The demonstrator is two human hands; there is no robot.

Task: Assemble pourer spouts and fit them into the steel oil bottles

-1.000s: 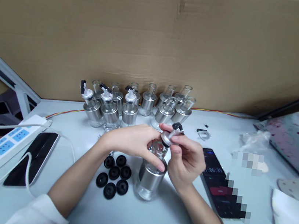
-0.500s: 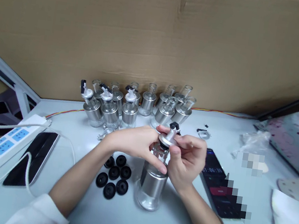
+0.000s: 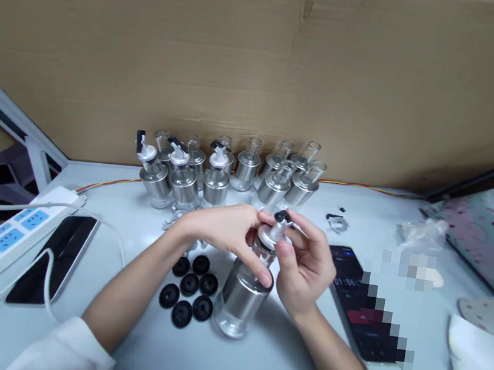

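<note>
A glass bottle with a metal sleeve [image 3: 244, 295] stands on the table in front of me, tilted slightly. My left hand [image 3: 233, 232] is wrapped round its neck and shoulder. A silver spout cap with a black tip [image 3: 273, 231] sits on the bottle's mouth, and my right hand [image 3: 307, 264] pinches it between thumb and fingers. Several black round rings [image 3: 189, 285] lie left of the bottle. Behind my hands is a group of similar bottles [image 3: 247, 163], three of them bearing spout caps [image 3: 180, 154].
On the left are a white power strip [image 3: 7, 240], cables and a dark phone [image 3: 55, 262]. A phone showing a timer [image 3: 350, 285] lies right. Farther back are a clear ring [image 3: 339, 224] and a plastic bag [image 3: 424, 234]; cardboard [image 3: 248, 44] stands behind.
The held bottle has shifted a little left, its base now nearer the black rings. The spout cap and my right hand have moved slightly left and down with it.
</note>
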